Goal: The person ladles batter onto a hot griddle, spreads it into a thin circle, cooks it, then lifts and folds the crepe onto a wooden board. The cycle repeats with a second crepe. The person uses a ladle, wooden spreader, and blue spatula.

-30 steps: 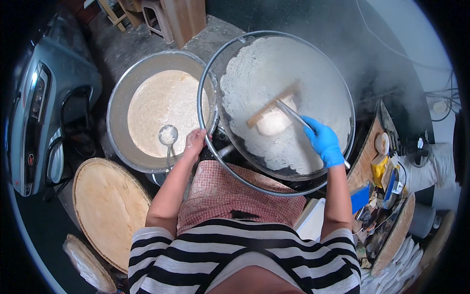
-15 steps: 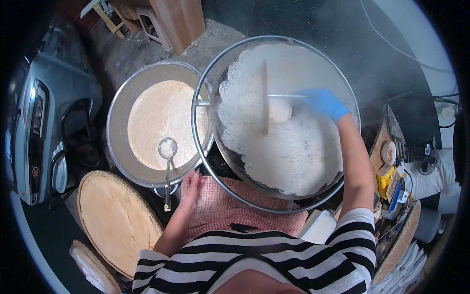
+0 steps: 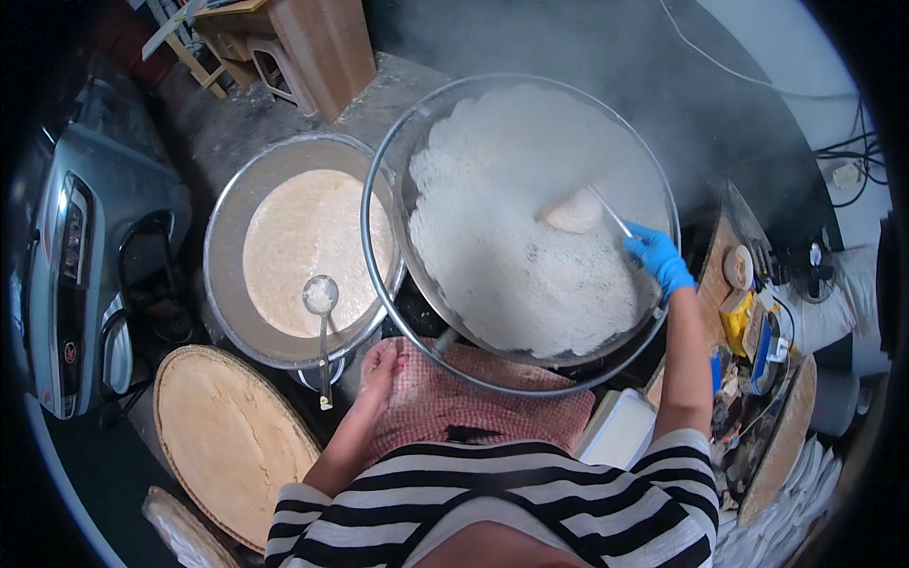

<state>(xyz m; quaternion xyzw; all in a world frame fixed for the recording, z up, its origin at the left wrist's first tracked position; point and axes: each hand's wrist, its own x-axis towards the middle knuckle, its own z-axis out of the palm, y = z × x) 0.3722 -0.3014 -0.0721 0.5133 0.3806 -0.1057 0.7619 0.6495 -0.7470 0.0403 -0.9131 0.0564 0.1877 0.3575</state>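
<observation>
In my blue-gloved right hand point(image 3: 660, 260) is the thin metal handle of a batter spreader point(image 3: 611, 210), its fingers closed round it. The spreader's end meets a pale lump of batter point(image 3: 573, 214) right of the middle of a large round griddle point(image 3: 516, 275), which is coated with a thin whitish layer. A metal ring point(image 3: 371, 248) surrounds the griddle. My bare left hand point(image 3: 382, 367) is loosely curled by the checked apron point(image 3: 473, 369), with nothing visible in it. Near it, a ladle point(image 3: 322, 327) leans over the rim of a metal pot point(image 3: 220, 270) of pale batter point(image 3: 303, 237).
A stack of round flat sheets point(image 3: 227, 445) lies at the lower left, near a grey-blue vehicle point(image 3: 85, 256). A white container point(image 3: 617, 428) sits below the griddle. Cluttered trays with a yellow package point(image 3: 736, 320) stand at the right. Steam drifts over the griddle.
My right hand has come down and nearer, turning the spreader's handle from level to slanted. The batter lump has shifted slightly right. My left hand remains curled by the apron.
</observation>
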